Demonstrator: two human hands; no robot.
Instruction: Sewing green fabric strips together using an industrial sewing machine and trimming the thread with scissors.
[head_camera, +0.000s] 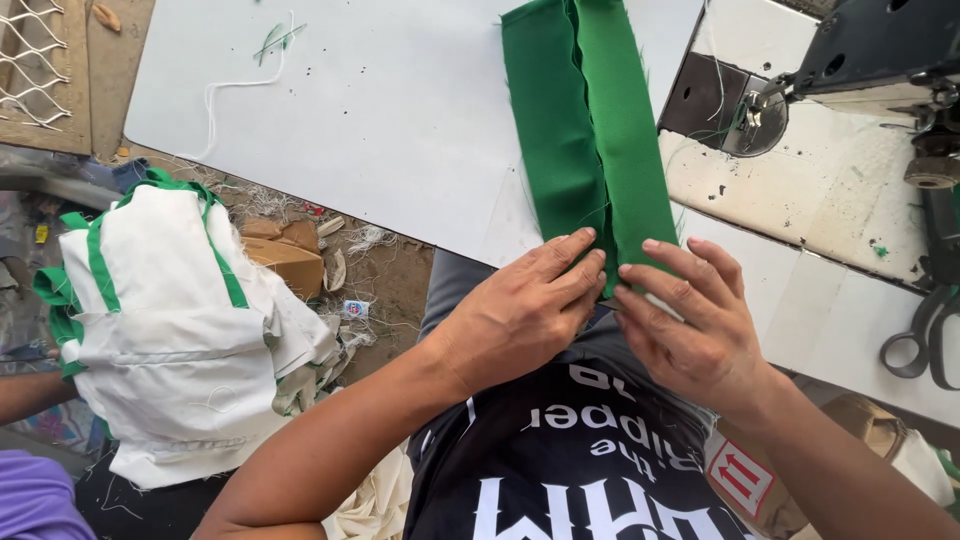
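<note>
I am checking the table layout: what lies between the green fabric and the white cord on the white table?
In the head view, only bare white table lies between green fabric and white cord.

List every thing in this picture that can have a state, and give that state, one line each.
green fabric: folded lengthwise, flat on the table
left hand: fingers pressing the fabric's near end
right hand: fingers pressing beside it
scissors: lying on the table, unheld
white garments: heaped in a pile
</note>
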